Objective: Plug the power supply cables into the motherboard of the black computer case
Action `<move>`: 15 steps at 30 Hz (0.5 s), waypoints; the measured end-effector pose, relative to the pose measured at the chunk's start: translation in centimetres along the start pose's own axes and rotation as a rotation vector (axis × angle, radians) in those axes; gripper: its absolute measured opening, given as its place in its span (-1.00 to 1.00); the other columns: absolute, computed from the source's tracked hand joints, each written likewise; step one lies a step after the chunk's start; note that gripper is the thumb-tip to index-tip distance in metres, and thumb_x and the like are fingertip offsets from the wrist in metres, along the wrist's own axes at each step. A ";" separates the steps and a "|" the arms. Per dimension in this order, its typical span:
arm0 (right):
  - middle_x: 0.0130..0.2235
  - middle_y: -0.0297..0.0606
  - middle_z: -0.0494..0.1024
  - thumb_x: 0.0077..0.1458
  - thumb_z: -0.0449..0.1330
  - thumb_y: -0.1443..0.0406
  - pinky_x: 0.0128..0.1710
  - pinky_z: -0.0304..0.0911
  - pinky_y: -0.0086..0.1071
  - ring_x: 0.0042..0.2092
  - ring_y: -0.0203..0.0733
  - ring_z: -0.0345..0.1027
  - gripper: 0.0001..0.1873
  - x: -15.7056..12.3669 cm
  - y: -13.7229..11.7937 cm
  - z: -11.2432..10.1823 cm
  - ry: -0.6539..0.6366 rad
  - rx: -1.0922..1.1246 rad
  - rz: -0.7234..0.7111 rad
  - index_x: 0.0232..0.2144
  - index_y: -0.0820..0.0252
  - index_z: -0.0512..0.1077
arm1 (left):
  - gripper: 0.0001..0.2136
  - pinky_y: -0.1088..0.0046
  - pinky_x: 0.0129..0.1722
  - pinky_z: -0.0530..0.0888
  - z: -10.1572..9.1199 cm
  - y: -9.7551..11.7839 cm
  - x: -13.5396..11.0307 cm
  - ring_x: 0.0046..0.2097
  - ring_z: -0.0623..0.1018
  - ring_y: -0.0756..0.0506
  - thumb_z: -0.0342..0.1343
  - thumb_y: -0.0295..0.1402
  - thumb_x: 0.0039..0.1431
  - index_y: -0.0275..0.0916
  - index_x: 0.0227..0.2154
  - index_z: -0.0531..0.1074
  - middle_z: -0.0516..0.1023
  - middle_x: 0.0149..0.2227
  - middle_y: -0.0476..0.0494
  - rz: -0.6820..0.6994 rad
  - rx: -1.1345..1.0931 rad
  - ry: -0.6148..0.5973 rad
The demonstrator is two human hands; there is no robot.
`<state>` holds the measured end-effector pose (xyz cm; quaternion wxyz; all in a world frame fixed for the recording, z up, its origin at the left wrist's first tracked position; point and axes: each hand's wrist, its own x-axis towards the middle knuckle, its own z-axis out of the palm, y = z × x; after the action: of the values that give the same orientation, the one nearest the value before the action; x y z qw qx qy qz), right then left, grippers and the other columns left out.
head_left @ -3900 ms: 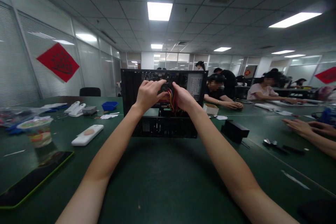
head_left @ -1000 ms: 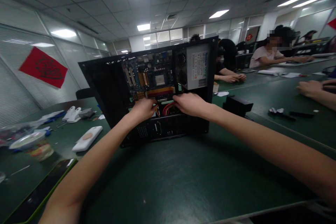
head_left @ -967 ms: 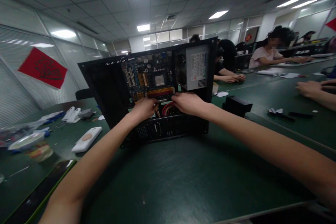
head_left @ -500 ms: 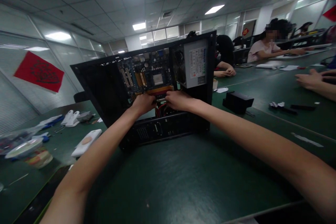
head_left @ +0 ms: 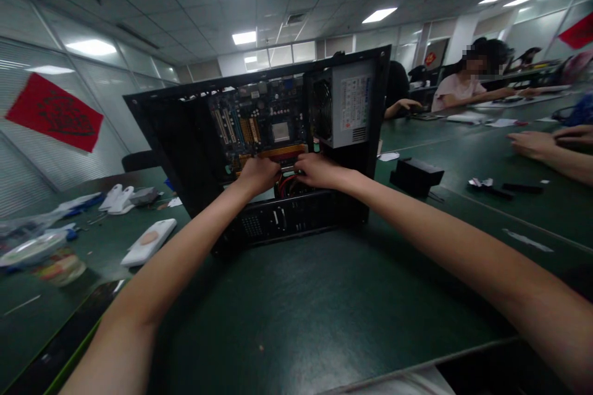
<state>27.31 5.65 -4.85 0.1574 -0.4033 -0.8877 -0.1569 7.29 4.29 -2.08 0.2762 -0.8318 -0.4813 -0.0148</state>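
Note:
A black computer case [head_left: 296,216] stands on the green table with its open side facing me. Inside it are a motherboard [head_left: 259,117] and, at the upper right, a grey power supply [head_left: 352,111]. Both my hands reach into the case at the motherboard's lower edge, close together. My left hand [head_left: 260,175] has its fingers curled in by the memory slots [head_left: 285,154]. My right hand [head_left: 319,171] is bent the same way just beside it. What the fingertips grip is hidden behind the hands. Red and black cables [head_left: 291,187] lie below and between them.
On the left are a white box-like item [head_left: 149,243], a plastic cup [head_left: 58,265] and a dark green-edged object [head_left: 65,333]. A black bracket-like part [head_left: 417,177] lies to the right. Across the table sit other people, one person's hands [head_left: 537,143] resting at the far right.
My hands stay at the same place in the case, with only slight movement. The view has shifted a little. Behind the case, a co-worker's hand has lifted and stretched to the right.

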 end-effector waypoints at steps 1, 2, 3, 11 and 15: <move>-0.10 -0.08 0.56 0.26 0.17 0.26 -0.18 0.22 -0.36 -0.09 -0.07 0.46 -0.77 0.0 0.1 0.1 -0.001 0.003 -0.005 -0.19 0.27 0.58 | -0.65 0.14 -0.16 0.51 -0.1 0.2 -0.1 -0.10 0.62 -0.38 -0.06 -0.31 0.33 -0.32 -0.13 0.63 0.65 -0.17 -0.44 -0.002 0.007 -0.010; -0.11 -0.08 0.56 0.26 0.17 0.26 -0.18 0.22 -0.36 -0.09 -0.07 0.46 -0.77 0.1 0.1 0.1 -0.001 0.006 -0.009 -0.20 0.27 0.58 | -0.65 0.13 -0.16 0.51 -0.3 0.3 -0.1 -0.10 0.62 -0.39 -0.06 -0.32 0.33 -0.33 -0.13 0.63 0.65 -0.17 -0.45 -0.005 0.015 -0.017; -0.11 -0.08 0.56 0.26 0.18 0.26 -0.18 0.22 -0.36 -0.09 -0.07 0.46 -0.78 0.1 0.1 0.1 0.001 0.008 -0.011 -0.20 0.27 0.58 | -0.65 0.13 -0.16 0.51 -0.4 0.3 -0.2 -0.09 0.62 -0.39 -0.05 -0.33 0.33 -0.34 -0.13 0.63 0.65 -0.17 -0.45 -0.006 0.022 -0.019; -0.10 -0.07 0.55 0.26 0.18 0.28 -0.19 0.22 -0.38 -0.09 -0.08 0.47 -0.78 0.1 0.0 0.0 -0.012 0.010 -0.013 -0.19 0.29 0.57 | -0.66 0.15 -0.21 0.51 -0.2 0.0 -0.5 -0.13 0.64 -0.39 -0.03 -0.31 0.34 -0.35 -0.17 0.63 0.65 -0.21 -0.44 0.011 0.041 0.006; -0.08 -0.07 0.54 0.27 0.18 0.27 -0.18 0.23 -0.39 -0.06 -0.08 0.46 -0.79 -0.1 -0.1 -0.3 -0.027 0.008 -0.017 -0.18 0.28 0.57 | -0.67 0.13 -0.20 0.51 -0.2 0.1 -0.4 -0.11 0.63 -0.41 -0.02 -0.32 0.33 -0.37 -0.16 0.63 0.65 -0.20 -0.47 0.001 0.048 -0.005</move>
<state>27.32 5.41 -4.62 0.1456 -0.3970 -0.8938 -0.1494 7.25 3.84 -2.04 0.2951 -0.8251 -0.4818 -0.0009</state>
